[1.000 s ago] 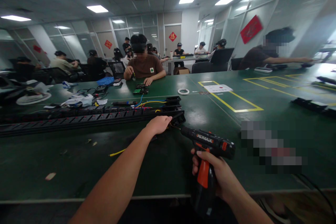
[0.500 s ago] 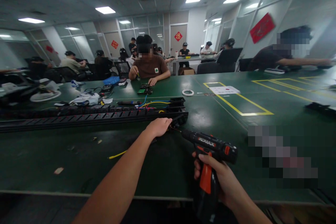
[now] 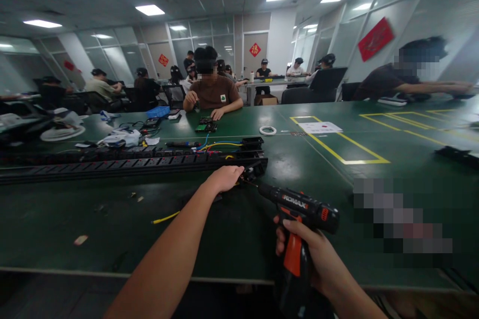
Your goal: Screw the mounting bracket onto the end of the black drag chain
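My right hand (image 3: pixel 299 239) is wrapped round the grip of a black and orange cordless drill (image 3: pixel 299 204). Its thin bit points left, its tip close to a small black plastic part (image 3: pixel 256 171). My left hand (image 3: pixel 226 178) is closed on the left side of that black part, in front of the near end of a long black socket strip (image 3: pixel 149 163). Fingertips and whatever is pinched there are mostly hidden behind the hand. Blue and yellow wires (image 3: pixel 220 145) run to a black end piece (image 3: pixel 251 143) behind. A yellow wire (image 3: pixel 165 218) sticks out below my left forearm.
Across the green table (image 3: pixel 318 259) a co-worker (image 3: pixel 213 92) handles a green circuit board (image 3: pixel 207 125). A white ring of tape (image 3: pixel 267 130), a paper sheet (image 3: pixel 320 128) and a blue basket (image 3: pixel 157 111) lie farther back. Scraps (image 3: pixel 81 240) lie near the left front edge.
Almost nothing differs. My view has shifted very slightly; the drill and my left hand keep nearly the same place at the black part.
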Available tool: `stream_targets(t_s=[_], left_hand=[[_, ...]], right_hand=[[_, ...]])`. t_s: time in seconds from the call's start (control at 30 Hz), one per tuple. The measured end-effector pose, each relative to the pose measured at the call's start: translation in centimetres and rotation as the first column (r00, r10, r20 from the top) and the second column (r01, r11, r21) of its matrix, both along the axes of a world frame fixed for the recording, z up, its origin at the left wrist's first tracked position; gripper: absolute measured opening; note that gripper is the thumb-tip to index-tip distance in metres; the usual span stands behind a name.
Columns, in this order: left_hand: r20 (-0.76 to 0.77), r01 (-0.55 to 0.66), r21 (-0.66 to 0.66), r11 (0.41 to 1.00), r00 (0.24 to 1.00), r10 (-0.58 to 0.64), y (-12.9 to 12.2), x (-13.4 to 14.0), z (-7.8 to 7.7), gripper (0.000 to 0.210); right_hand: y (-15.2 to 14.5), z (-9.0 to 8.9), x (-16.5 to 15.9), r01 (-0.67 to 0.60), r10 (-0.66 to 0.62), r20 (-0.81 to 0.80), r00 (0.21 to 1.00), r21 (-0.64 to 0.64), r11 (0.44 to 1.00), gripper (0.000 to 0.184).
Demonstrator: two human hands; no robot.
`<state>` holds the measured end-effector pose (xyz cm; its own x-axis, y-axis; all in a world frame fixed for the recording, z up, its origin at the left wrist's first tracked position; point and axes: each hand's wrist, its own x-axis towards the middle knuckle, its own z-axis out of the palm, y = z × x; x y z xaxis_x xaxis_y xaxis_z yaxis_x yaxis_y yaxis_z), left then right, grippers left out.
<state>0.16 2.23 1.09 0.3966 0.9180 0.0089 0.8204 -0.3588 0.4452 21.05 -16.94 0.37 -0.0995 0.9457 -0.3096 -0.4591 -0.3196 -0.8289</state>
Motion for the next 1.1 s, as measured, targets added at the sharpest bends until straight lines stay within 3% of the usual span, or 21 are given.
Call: stream_targets(t_s=[0.43, 0.73, 1.1], left_hand=[[0.034, 0.071, -0.056, 0.996, 0.997, -0.069, -0.5, 0.2, 1.4, 0.060], [0.023, 0.132, -0.062, 0.989, 0.991, -0.131, 0.0, 0.5, 1.2, 0.061], [-0.014, 0.121, -0.057, 0.991, 0.992, -0.122, 0.0, 0.2, 1.2, 0.060]], right_hand=[[-0.1, -0.5, 0.2, -0.005, 0.005, 0.029, 1.000, 0.033, 0.999, 0.024], [-0.6, -0.4, 0.1, 0.002, -0.005, 0.063, 0.998, 0.047, 0.999, 0.024], [-0.2, -0.7, 0.2, -0.012, 0.011, 0.058, 0.998, 0.002, 1.000, 0.025]])
